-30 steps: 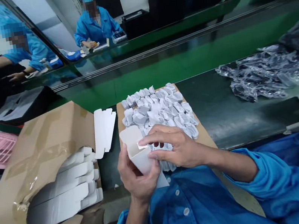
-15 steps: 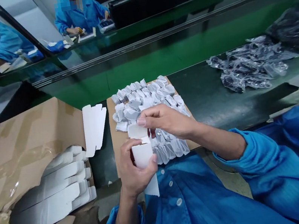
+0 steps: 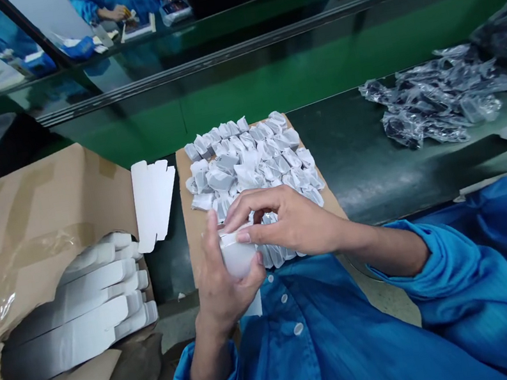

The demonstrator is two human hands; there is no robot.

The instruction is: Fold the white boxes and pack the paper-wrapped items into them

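My left hand [image 3: 220,280] is wrapped around a small white carton [image 3: 237,259], held upright in front of my chest. My right hand [image 3: 283,221] presses its fingertips down on the carton's top flap, thumb and fingers pinched around the upper end. Just behind both hands a brown cardboard sheet [image 3: 193,226] carries several small folded white paper packets [image 3: 248,158] in rows. My blue sleeves and smock fill the bottom of the view.
An open cardboard box [image 3: 39,219] at left holds stacked flat white carton blanks [image 3: 79,310]; two loose blanks [image 3: 152,197] lie beside it. Clear plastic bags with dark parts [image 3: 433,101] pile at right on the dark bench. A green conveyor [image 3: 265,84] runs behind; other people in blue work beyond it.
The carton's open top flap has been folded down and my right hand has come down onto it. The view has tilted downward slightly.
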